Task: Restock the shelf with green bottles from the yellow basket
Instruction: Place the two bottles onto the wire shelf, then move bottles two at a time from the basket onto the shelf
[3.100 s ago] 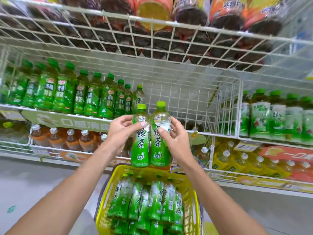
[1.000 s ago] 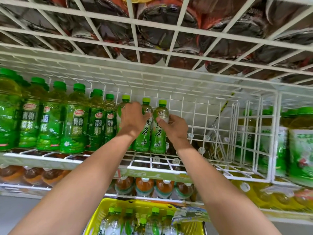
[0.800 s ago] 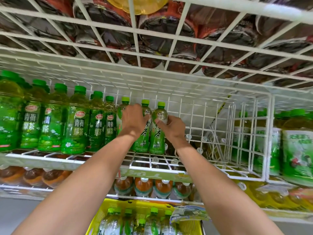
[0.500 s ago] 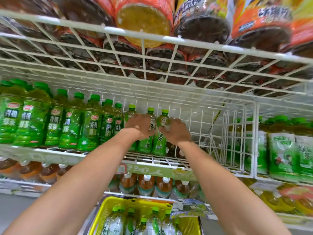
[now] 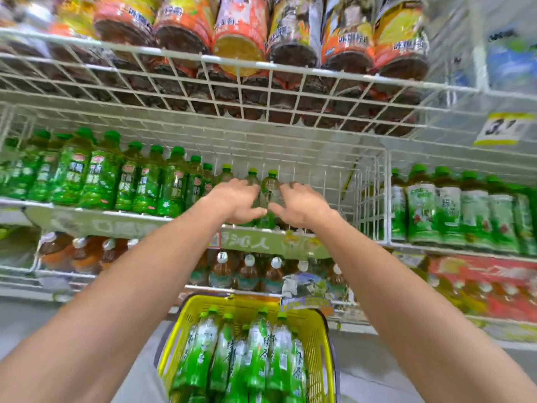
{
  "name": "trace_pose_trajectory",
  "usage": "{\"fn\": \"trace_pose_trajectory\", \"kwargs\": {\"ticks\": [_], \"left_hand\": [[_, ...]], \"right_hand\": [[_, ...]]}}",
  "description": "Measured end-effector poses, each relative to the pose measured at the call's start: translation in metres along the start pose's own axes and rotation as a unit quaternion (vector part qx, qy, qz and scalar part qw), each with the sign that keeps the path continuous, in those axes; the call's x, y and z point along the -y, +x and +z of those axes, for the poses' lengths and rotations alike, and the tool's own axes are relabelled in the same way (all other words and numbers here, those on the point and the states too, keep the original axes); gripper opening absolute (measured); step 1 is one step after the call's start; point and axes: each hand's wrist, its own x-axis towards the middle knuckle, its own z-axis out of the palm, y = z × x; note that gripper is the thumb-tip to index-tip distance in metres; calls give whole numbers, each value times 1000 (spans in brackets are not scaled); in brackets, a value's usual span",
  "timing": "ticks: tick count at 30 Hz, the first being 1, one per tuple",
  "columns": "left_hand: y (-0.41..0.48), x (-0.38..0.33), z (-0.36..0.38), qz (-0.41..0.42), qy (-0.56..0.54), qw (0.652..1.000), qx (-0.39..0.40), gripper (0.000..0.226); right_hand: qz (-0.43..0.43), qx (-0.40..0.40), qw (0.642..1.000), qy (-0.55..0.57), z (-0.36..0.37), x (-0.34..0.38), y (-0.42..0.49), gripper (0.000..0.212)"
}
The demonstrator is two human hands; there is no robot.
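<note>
We are working at the wire shelf (image 5: 290, 228). Two green bottles (image 5: 270, 187) are standing upright at its rear, just at 3 o'clock of the darker green row (image 5: 101, 175). Our left hand (image 5: 235, 199) and right hand (image 5: 299, 203) are hovering in front of them, fingers spread loose, holding nothing; contact is blurred, we cannot tell. Most of the bay toward 3 o'clock is showing bare wire. At 6 o'clock the yellow basket (image 5: 319, 330) is holding many bottles yet, so we are judging restocking barely begun.
</note>
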Motion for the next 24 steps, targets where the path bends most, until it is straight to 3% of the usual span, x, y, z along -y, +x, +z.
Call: {"fn": "trace_pose_trajectory", "kwargs": {"ticks": [13,18,24], "left_hand": [[-89,39,22,-83,-42,996,-7,72],[-115,45,63,-103,-68,992,31,69],[-129,8,152,-103,-106,982,122,65]], "right_hand": [[-90,-30,995,33,10,75,-45,66],[-121,8,990,71,55,98,-68,64],[-57,93,989,104,143,85,-102,62]]}}
